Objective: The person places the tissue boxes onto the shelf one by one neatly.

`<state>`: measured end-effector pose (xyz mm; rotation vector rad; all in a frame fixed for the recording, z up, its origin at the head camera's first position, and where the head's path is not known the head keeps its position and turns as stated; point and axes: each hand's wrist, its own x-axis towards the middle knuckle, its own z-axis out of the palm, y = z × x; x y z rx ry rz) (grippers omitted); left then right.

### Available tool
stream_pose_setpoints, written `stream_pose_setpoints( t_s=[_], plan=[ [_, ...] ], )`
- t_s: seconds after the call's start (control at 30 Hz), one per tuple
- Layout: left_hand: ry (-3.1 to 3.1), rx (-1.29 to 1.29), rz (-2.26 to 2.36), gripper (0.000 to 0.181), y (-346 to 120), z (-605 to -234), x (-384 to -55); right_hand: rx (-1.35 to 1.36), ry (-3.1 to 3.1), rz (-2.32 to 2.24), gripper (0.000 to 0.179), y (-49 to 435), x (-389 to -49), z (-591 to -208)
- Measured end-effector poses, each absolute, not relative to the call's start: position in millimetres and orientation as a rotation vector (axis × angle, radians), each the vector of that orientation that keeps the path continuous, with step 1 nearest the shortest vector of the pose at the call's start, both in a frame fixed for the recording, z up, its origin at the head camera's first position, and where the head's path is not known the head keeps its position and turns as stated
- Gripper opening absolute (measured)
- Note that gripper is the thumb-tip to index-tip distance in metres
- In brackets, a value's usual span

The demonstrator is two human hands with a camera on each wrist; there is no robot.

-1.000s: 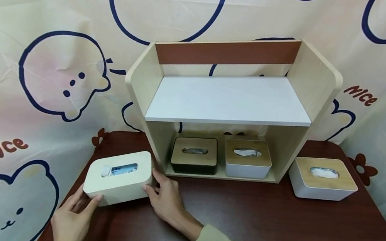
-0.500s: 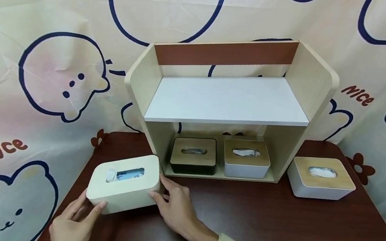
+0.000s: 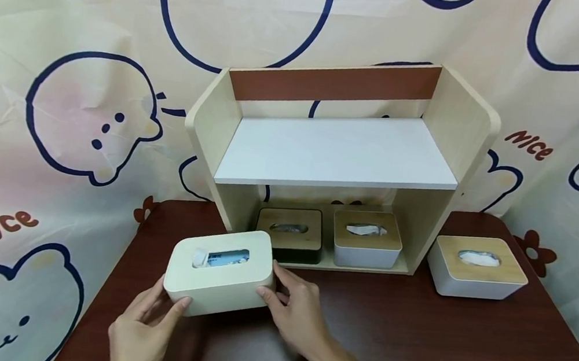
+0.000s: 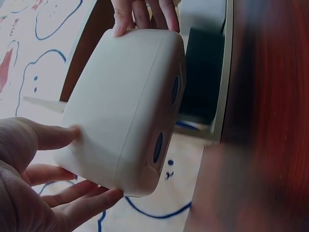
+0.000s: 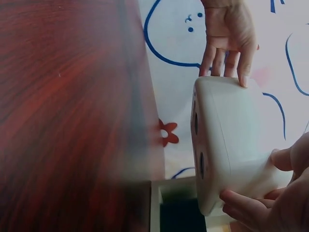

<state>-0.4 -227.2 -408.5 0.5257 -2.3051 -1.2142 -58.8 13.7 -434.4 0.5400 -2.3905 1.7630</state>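
Between both hands hangs a cream-white tissue box (image 3: 220, 272), raised over the desk and tilted, its top slot showing blue packaging and a bit of white tissue. My left hand (image 3: 147, 326) grips its left end, thumb on the front face. At the right end my right hand (image 3: 297, 315) holds it, thumb on the front and fingers behind. In the left wrist view the underside of the box (image 4: 111, 106) shows dark oval spots. Behind it, on the lower shelf, sit a black tissue box with a wooden lid (image 3: 291, 236) and a white one with a wooden lid (image 3: 367, 240).
A two-tier desktop shelf (image 3: 339, 153) with a white upper board stands at the back of the dark red-brown desk (image 3: 410, 337). Right of it sits another white tissue box with a wooden lid (image 3: 477, 267). A cartoon-print cloth (image 3: 91, 115) hangs behind.
Both hands have carried the cream-white tissue box to the right, in front of the shelf's left part, where it now overlaps the black box. The head view has shifted slightly.
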Motion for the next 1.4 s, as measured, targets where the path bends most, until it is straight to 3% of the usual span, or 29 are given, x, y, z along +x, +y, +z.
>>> stream_pose_setpoints(
  t_s=[0.9,1.4],
  plan=[
    [-2.258,0.105,-1.409,0.063,-165.4,-389.2,-29.3,0.286,-2.373,1.608,0.062,94.1,-48.4,-394.7],
    [-2.208,-0.024,-1.461,0.062,-155.6,-370.6,-27.3,0.267,-2.4,1.505,0.061,110.5,-39.4,-370.2]
  ],
)
